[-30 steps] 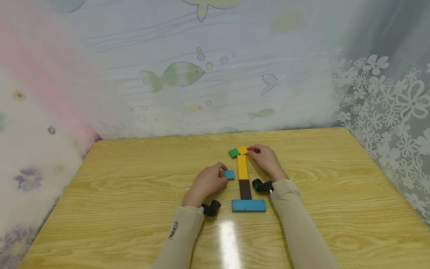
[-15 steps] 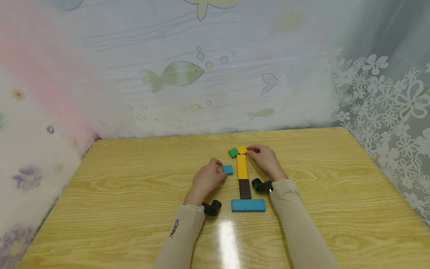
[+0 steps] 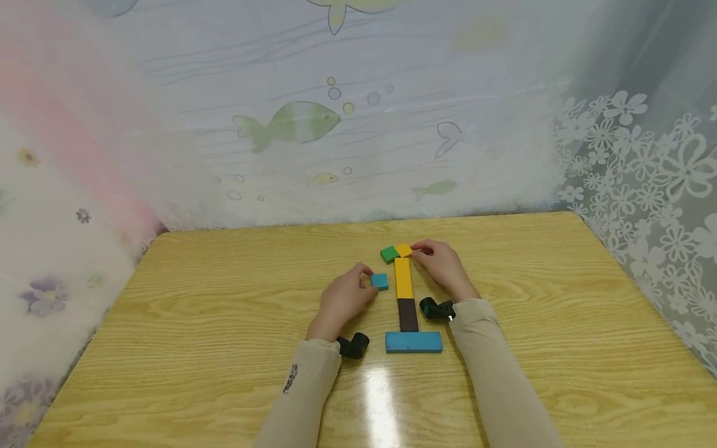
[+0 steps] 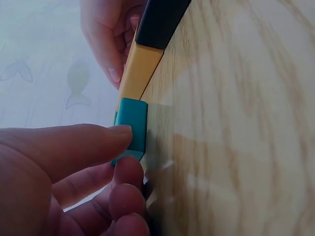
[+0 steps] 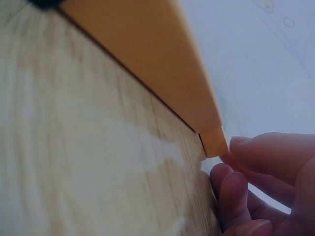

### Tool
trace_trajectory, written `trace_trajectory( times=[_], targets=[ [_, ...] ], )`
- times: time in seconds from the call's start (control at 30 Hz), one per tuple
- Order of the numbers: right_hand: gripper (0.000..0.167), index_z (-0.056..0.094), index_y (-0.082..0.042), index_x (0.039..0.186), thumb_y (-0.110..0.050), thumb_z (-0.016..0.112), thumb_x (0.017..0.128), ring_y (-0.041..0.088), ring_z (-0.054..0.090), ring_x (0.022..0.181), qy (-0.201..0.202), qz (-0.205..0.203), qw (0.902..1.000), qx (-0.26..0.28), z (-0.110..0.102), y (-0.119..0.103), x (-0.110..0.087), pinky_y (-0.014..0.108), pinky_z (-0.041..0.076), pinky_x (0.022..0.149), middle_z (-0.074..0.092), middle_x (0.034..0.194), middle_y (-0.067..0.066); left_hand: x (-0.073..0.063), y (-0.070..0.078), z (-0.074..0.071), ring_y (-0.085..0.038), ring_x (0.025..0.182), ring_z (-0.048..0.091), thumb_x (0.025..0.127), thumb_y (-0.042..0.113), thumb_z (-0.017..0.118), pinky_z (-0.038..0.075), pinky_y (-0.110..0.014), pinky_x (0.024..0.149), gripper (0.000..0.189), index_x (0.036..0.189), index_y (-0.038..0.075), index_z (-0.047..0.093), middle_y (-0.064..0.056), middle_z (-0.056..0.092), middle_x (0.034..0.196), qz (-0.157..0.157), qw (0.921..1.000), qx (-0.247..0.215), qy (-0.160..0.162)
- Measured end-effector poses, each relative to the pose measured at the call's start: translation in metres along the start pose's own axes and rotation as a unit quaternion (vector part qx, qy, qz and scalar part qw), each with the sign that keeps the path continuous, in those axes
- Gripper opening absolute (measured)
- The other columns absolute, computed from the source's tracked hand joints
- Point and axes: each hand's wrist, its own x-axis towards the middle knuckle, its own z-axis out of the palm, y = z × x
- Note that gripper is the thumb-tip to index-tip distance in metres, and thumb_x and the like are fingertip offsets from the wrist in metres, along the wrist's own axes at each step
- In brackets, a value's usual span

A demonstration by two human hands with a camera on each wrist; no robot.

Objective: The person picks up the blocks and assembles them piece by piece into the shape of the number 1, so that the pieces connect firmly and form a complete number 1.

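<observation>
My left hand [image 3: 346, 300] pinches a small blue block [image 3: 379, 282] between thumb and fingers, left of the long yellow block. In the left wrist view the thumb lies along a face of this blue block [image 4: 133, 122]. My right hand [image 3: 442, 264] pinches the right corner of a small yellow block [image 3: 404, 250] at the top of the arrangement. A small green block [image 3: 389, 254] sits against its left side. Below them a long yellow block [image 3: 403, 278], a dark brown block [image 3: 408, 315] and a wide blue block [image 3: 414, 342] lie in line, end to end.
The blocks lie on a wood-grain table [image 3: 213, 323]. Patterned curtains [image 3: 392, 124] hang behind the table and at both sides. Small black devices sit at the left wrist [image 3: 354, 346] and right wrist [image 3: 437, 308].
My left hand has shifted the small blue block slightly away from me and a little to the left. The right hand stays at the small yellow block.
</observation>
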Motion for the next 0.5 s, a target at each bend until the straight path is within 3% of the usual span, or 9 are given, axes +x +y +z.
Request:
trace_trajectory(
  times=[0.5],
  targets=[
    [0.028, 0.059, -0.016, 0.114, -0.028, 0.052, 0.091, 0.024, 0.050, 0.098, 0.003, -0.007, 0.9999, -0.010, 0.0005, 0.0005, -0.0016, 0.040, 0.039, 0.085, 0.055, 0.112, 0.006, 0.0008, 0.0028, -0.0012, -0.015, 0.059, 0.051, 0.082, 0.038, 0.059, 0.038, -0.031, 0.054, 0.038, 0.112, 0.017, 0.050, 0.003, 0.054, 0.072, -0.039, 0.9992, -0.004, -0.009]
  ],
)
